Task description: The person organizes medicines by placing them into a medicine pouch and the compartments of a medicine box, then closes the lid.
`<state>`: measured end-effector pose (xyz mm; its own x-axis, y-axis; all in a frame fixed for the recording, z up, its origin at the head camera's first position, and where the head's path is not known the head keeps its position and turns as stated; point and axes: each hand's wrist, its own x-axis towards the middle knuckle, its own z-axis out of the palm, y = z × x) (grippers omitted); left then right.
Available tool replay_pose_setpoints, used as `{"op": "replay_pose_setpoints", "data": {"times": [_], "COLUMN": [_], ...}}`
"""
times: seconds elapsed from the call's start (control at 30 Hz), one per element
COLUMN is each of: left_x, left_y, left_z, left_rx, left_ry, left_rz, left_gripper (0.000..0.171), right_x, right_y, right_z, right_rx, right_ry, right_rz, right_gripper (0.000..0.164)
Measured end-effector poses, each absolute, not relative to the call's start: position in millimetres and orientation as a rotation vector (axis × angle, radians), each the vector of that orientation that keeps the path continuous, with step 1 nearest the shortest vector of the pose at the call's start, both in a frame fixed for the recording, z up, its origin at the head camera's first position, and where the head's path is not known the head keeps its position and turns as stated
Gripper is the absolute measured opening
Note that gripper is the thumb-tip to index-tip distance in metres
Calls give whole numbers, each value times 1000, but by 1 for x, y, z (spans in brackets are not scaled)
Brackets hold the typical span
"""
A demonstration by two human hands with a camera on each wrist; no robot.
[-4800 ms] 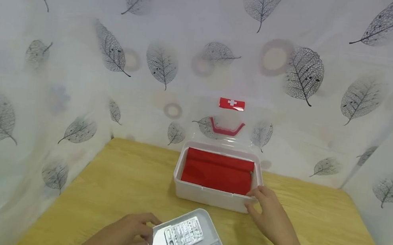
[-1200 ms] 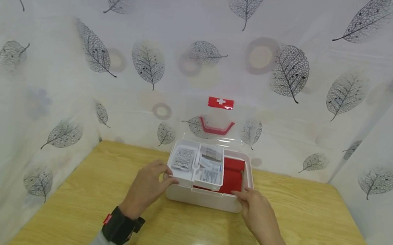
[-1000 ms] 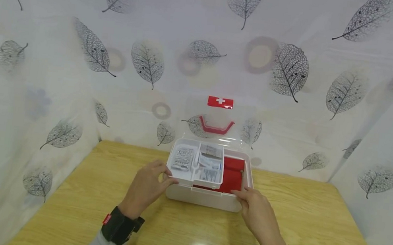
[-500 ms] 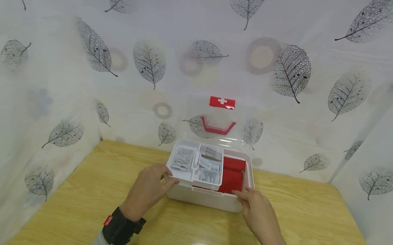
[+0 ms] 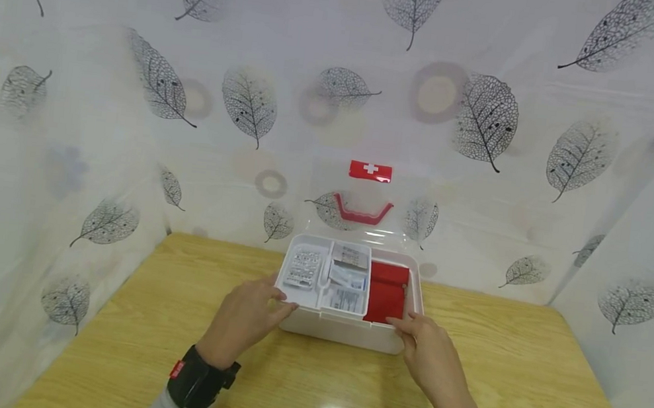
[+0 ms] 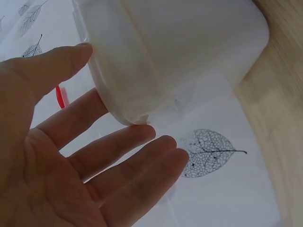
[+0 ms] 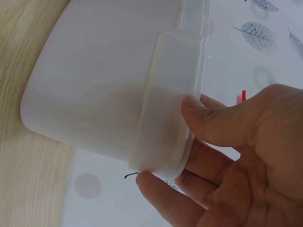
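Note:
A white first-aid box [image 5: 343, 332] stands with its clear lid raised. In its left part sits a white divided tray [image 5: 308, 293], holding blister packs [image 5: 303, 268] and small packets [image 5: 348, 276]. My left hand [image 5: 243, 318] pinches the tray's front left corner, thumb in front and index finger over the edge; the other fingers extend loosely in the left wrist view. My right hand [image 5: 436, 358] grips the box rim at the front right, its thumb on the outer wall. Red fabric [image 5: 386, 293] shows in the box right of the tray.
The lid carries a red handle [image 5: 361, 217] and a red label with a white cross [image 5: 370, 171]. Behind the wooden table [image 5: 174, 294] hangs a white curtain [image 5: 345, 33] printed with leaves. Black straps [image 5: 201, 380] circle both wrists.
The left hand has brought the tray from the near table side over into the box's left part. In the last half second its front edge has sunk lower. The right hand stays at the box.

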<state>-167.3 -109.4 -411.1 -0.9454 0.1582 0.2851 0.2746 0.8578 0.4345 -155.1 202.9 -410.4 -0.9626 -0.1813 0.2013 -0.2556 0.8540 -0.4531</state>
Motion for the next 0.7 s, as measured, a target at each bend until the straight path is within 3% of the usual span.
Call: {"op": "replay_pose_setpoints", "data": {"times": [0.2,0.37,0.57,0.7], "left_x": [-168,-168,-168,-169], "left_y": [-106,-106,-108,-108], "left_z": [-413,-411,-411,-412], "left_rx": [-345,-356,-365,-347], "left_ry": [-2841,-2855,-2851,-2838], "left_rz": [-638,-569,-604,-631], "left_gripper": [50,42,51,44], "right_x": [-155,-157,-156,-155], "right_y": [204,204,205,208], "right_z": [-411,-414,-412,-410], "right_rx": [336,340,366,384], "right_ry": [-2877,-2886,-2889,-2914], "right_rz": [734,741,734,776], "right_gripper": [25,25,25,25]}}
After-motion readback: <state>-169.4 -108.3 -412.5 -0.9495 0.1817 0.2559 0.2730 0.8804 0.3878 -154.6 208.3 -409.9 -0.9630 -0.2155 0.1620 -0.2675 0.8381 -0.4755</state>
